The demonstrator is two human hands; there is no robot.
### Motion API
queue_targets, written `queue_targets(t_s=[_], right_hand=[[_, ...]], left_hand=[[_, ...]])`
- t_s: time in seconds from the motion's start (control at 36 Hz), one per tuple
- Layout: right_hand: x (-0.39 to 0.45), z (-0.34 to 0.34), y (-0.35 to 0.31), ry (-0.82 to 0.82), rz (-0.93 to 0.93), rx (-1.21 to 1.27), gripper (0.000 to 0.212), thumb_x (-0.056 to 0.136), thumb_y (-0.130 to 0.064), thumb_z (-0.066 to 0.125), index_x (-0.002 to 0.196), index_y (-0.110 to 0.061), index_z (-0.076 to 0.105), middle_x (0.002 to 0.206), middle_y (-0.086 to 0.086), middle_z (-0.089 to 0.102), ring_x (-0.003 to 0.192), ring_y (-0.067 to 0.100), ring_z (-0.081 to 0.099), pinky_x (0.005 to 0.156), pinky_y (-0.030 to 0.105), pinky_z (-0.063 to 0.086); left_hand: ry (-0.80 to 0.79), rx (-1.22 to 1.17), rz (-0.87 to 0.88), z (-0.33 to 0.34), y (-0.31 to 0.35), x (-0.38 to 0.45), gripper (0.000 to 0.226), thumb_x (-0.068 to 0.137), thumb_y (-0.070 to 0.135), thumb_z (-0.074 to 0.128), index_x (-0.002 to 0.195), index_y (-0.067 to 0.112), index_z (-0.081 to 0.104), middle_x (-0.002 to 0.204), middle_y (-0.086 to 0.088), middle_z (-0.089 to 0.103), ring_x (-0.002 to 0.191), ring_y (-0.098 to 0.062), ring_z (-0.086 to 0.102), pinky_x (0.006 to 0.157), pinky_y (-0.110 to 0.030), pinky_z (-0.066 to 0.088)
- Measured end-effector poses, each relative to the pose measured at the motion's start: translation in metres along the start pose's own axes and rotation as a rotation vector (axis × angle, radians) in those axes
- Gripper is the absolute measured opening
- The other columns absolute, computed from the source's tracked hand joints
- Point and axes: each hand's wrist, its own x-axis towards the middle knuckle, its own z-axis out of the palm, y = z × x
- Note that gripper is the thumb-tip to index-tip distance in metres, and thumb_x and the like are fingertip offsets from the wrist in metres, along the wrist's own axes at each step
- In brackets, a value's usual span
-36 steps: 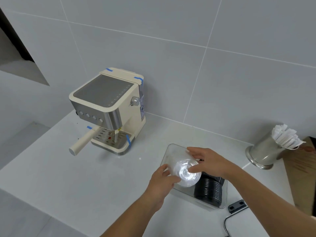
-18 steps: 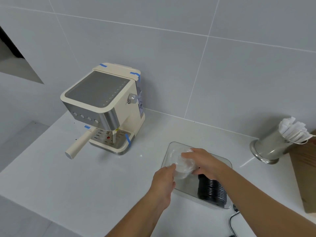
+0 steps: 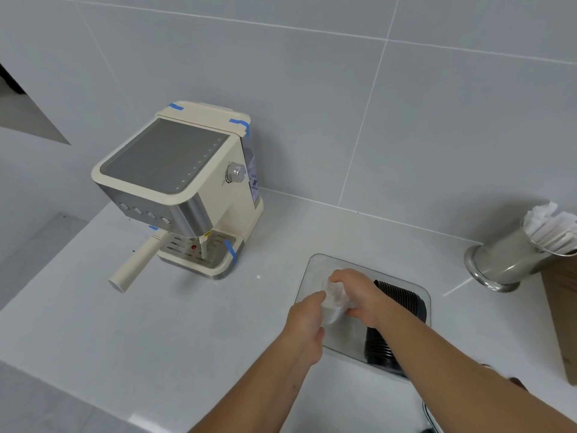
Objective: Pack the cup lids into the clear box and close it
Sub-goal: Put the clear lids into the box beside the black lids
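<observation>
Bright, even light; soft shadows; faint glare on the table (image 3: 175,320); wide-angle bending at edges; slightly soft.

Coffee machine (image 3: 184,189) left of clear box (image 3: 315,270).

The clear box (image 3: 315,270) stands open on the white counter (image 3: 156,323). Inside the clear box, at its right side, a row of black lids (image 3: 402,295) lies on edge. Above the left part of the box, both hands hold a stack of clear lids (image 3: 335,303): the left hand (image 3: 307,321) grips it from the near side, the right hand (image 3: 359,295) from the far side. Left of the box stands a cream coffee machine (image 3: 187,189). Right of the box, a steel cup (image 3: 505,260) holds white paper packets (image 3: 549,226).
</observation>
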Motion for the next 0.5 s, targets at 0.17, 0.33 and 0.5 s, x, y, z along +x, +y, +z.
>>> queue_targets(t_s=[0.17,0.33,0.5], right_hand=[[0.012,0.001,0.006,-0.001,-0.012,0.037,0.027,0.081,-0.016,0.055,0.107,-0.014,0.062,0.103,0.008,0.069,0.097,0.028,0.066,0.091,0.041,0.054],[0.017,-0.002,0.015,-0.013,-0.015,-0.006,0.043,0.069,-0.025,0.057,0.112,-0.021,0.061,0.111,0.009,0.069,0.103,0.029,0.067,0.097,0.050,0.052],[0.017,-0.002,0.017,-0.006,-0.023,-0.004,0.043,0.064,-0.025,0.059,0.107,-0.027,0.062,0.110,0.008,0.069,0.102,0.028,0.066,0.096,0.049,0.053]], left_hand=[[0.038,-0.023,-0.032,0.007,0.003,0.006,0.047,0.096,0.025,0.055,0.142,0.014,0.046,0.142,-0.006,0.049,0.133,-0.022,0.042,0.101,-0.028,0.035],[0.024,-0.022,-0.042,0.006,0.001,0.010,0.045,0.094,0.023,0.058,0.138,0.014,0.049,0.129,-0.004,0.052,0.121,-0.022,0.047,0.102,-0.031,0.038],[-0.021,0.041,0.013,-0.004,-0.003,0.008,0.037,0.093,0.022,0.061,0.128,0.013,0.057,0.128,-0.004,0.058,0.120,-0.019,0.053,0.107,-0.032,0.040]])
